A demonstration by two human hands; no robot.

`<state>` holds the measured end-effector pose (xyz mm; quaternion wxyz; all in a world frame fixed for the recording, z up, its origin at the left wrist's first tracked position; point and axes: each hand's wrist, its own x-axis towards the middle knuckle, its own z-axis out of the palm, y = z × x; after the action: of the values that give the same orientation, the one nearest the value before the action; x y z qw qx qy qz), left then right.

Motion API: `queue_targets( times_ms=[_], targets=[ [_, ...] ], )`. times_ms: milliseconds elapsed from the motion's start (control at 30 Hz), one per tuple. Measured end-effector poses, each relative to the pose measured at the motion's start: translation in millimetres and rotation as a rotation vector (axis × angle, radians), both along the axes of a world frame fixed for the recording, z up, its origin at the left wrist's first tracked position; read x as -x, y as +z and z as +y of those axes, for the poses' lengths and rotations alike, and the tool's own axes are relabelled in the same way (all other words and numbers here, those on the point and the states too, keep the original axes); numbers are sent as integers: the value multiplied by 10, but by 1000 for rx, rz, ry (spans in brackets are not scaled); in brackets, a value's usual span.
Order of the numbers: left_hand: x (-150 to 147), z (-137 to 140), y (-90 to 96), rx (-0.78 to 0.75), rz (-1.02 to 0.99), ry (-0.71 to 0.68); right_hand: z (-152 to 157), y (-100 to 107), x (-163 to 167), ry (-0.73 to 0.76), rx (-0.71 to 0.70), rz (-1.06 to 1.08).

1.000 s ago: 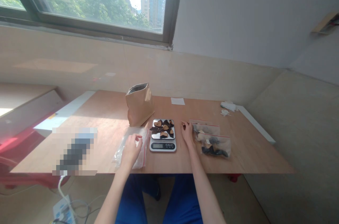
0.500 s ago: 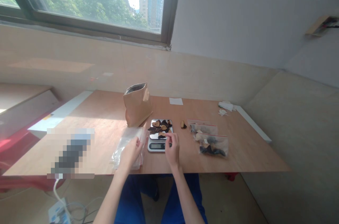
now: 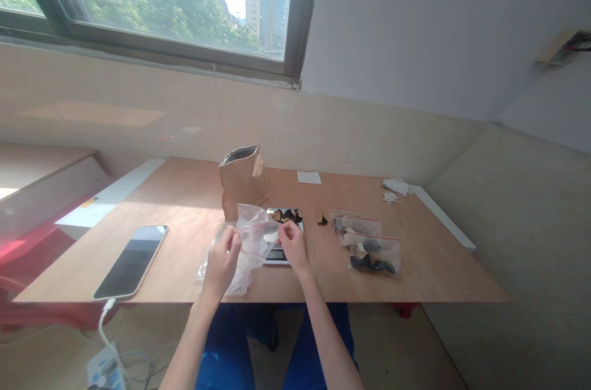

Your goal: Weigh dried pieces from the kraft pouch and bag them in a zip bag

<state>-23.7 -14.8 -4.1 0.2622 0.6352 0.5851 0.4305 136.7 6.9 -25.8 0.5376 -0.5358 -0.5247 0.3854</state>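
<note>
A clear zip bag (image 3: 253,241) is stretched between my two hands above the table. My left hand (image 3: 222,259) pinches its left side, and my right hand (image 3: 293,245) pinches its right edge. Behind the bag, partly covered by it, sits a small digital kitchen scale (image 3: 276,256) bearing dark-skinned dried slices (image 3: 289,216) with pale insides. Under and beside my left hand lies a stack of more clear bags (image 3: 239,284). One single dried slice (image 3: 322,218) rests on the table right of the scale.
Filled zip bags (image 3: 373,254) lie at the right. An open brown paper pouch (image 3: 242,181) stands behind the bag stack. A phone (image 3: 132,264) with a charging cable (image 3: 105,316) lies at the left. White paper (image 3: 309,177) and scraps (image 3: 394,186) are near the wall.
Both hands now hold a clear bag raised from the stack and spread between them. It now covers part of the scale and slices. The camera view has shifted slightly.
</note>
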Motion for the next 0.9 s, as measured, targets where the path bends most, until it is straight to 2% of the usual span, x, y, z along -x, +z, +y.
queue_targets(
  times_ms=[100,200,333,467,567,767,900],
  targets=[
    [-11,0,116,-39,-23,99,23,24,-173,85,-10,-41],
    [-42,22,227,-8,-14,126,9,12,-303,116,-93,-217],
    [-62,89,301,48,-9,169,1,-151,-427,-15,-167,-564],
    [-71,152,300,89,5,192,16,-346,-498,50,-175,-758],
    [-92,176,274,119,-2,194,22,-385,-523,98,-175,-780],
    [-125,203,203,117,2,170,15,-336,-593,144,-189,-784],
    [-139,215,157,114,14,167,-9,-301,-627,114,-203,-639]
  ],
)
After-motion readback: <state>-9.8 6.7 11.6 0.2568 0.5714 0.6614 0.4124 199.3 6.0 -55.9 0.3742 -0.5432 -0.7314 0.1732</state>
